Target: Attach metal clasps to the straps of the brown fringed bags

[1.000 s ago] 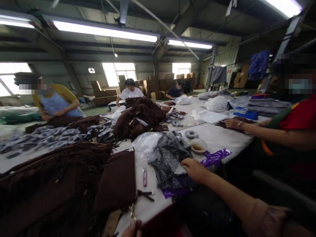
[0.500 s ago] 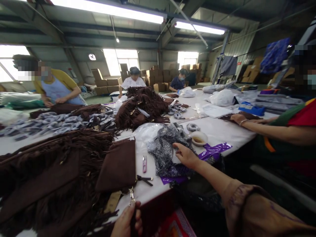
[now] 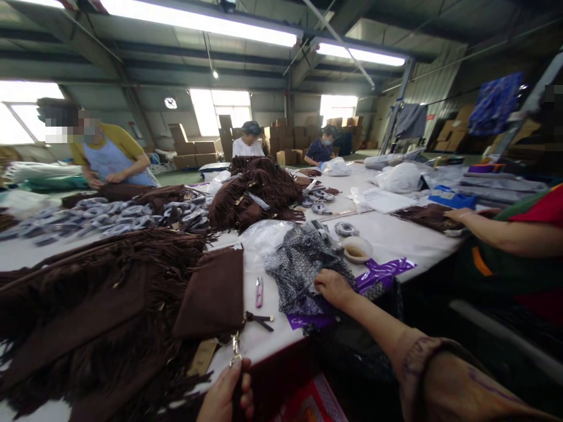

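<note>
Under strip lights [image 3: 197,22], at a white table [image 3: 382,234], left fingers [image 3: 234,370] pinch a clasp [image 3: 236,344]; right fingers [image 3: 324,280], grip unclear, touch speckled cloth [image 3: 294,264].

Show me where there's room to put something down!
Try the wide patch of table between the purple plastic and the white sheet. A thinner strip runs beside the pink snips. The left is crowded with fringed brown goods.
</note>
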### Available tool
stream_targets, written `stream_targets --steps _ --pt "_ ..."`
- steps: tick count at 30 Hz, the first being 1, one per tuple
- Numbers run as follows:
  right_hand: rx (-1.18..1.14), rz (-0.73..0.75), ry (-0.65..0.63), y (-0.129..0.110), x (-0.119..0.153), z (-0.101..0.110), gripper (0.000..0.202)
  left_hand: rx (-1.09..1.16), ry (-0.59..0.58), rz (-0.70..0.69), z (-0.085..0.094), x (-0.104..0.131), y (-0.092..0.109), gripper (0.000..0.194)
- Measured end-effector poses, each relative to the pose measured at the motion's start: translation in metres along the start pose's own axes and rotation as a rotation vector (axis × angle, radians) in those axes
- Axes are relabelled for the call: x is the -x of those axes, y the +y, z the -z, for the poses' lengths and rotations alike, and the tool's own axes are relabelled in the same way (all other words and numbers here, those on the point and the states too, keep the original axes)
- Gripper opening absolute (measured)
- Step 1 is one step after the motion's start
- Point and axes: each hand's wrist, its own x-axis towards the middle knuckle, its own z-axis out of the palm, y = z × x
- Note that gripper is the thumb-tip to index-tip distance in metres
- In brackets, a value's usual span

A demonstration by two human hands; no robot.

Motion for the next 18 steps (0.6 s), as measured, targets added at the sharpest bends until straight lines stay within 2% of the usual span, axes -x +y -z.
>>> stream_targets --steps 2,5,7,8,10,11,13,14,16,18 --pt "-0.009 0.002 0.020 -0.001 0.002 0.005 0.023 0.018 -0.012 0.024 0.003 -0.001 -0.001 0.062" --pt "-0.036 0.001 0.066 -0.007 0.012 0.024 0.027 0.019 0.009 0.038 0.004 -0.004 -0.003 0.063" --pt "-0.058 0.020 0.079 -0.018 0.026 0.040 0.028 0.021 0.018 0.032 0.002 -0.003 -0.002 0.061" --pt "-0.099 0.044 0.046 -0.027 0.034 0.047 0.027 0.028 0.019 0.024 0.001 0.000 -0.002 0.059" --pt "-0.321 0.080 -0.151 -0.049 0.052 0.057 0.023 0.042 0.019 0.002 -0.004 0.007 0.001 0.053" --pt "-0.532 0.064 -0.327 -0.062 0.060 0.058 0.021 0.045 0.018 -0.007 -0.007 0.012 0.003 0.052" --pt "-0.924 -0.029 -0.644 -0.089 0.074 0.053 0.022 0.059 -0.007 -0.008 -0.012 0.021 0.008 0.053" --pt "-1.057 -0.096 -0.745 -0.102 0.079 0.046 0.024 0.078 -0.035 -0.003 -0.014 0.025 0.010 0.053" --pt "-1.165 -0.212 -0.781 -0.127 0.083 0.026 0.029 0.143 -0.107 0.006 -0.015 0.032 0.013 0.047" --pt "-1.208 -0.299 -0.715 -0.148 0.083 0.003 0.032 0.180 -0.165 0.001 -0.014 0.038 0.015 0.040"
